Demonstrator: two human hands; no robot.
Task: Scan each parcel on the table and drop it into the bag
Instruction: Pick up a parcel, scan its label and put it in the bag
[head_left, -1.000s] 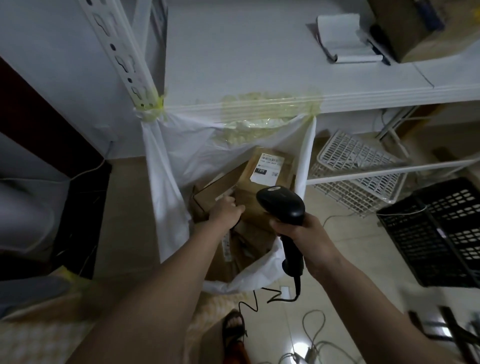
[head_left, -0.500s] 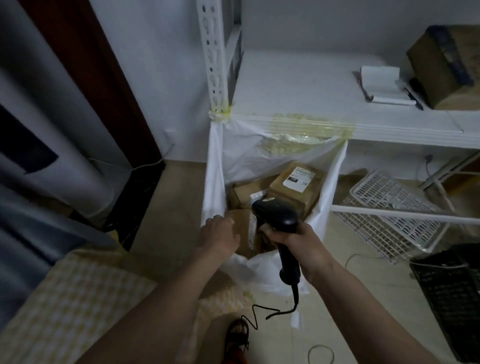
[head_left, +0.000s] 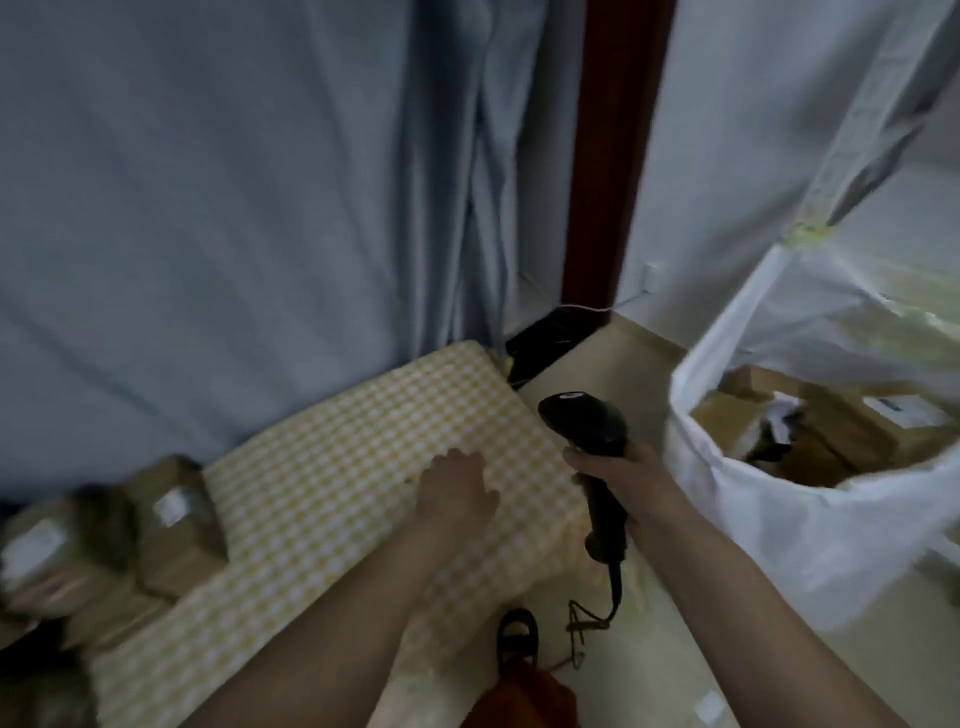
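My right hand (head_left: 618, 480) grips a black corded barcode scanner (head_left: 587, 436) by its handle, head pointing up and left. My left hand (head_left: 457, 491) hangs empty over the table's yellow checked cloth (head_left: 337, 457), fingers loosely bent. Several brown cardboard parcels (head_left: 171, 525) with white labels lie blurred on the table at the lower left. The white plastic bag (head_left: 769, 530) hangs open at the right, taped to a white shelf, and holds several brown parcels (head_left: 831, 431).
A grey-blue curtain (head_left: 234, 208) fills the upper left, with a dark red door frame (head_left: 608, 156) beside it. A black object (head_left: 545, 343) lies on the tiled floor past the table. My sandalled foot (head_left: 514, 634) and the scanner's cable (head_left: 587, 618) are below.
The view has swung left from the bag to the table. My left hand came out of the bag empty and now hovers over the checked cloth. The scanner stayed in my right hand.
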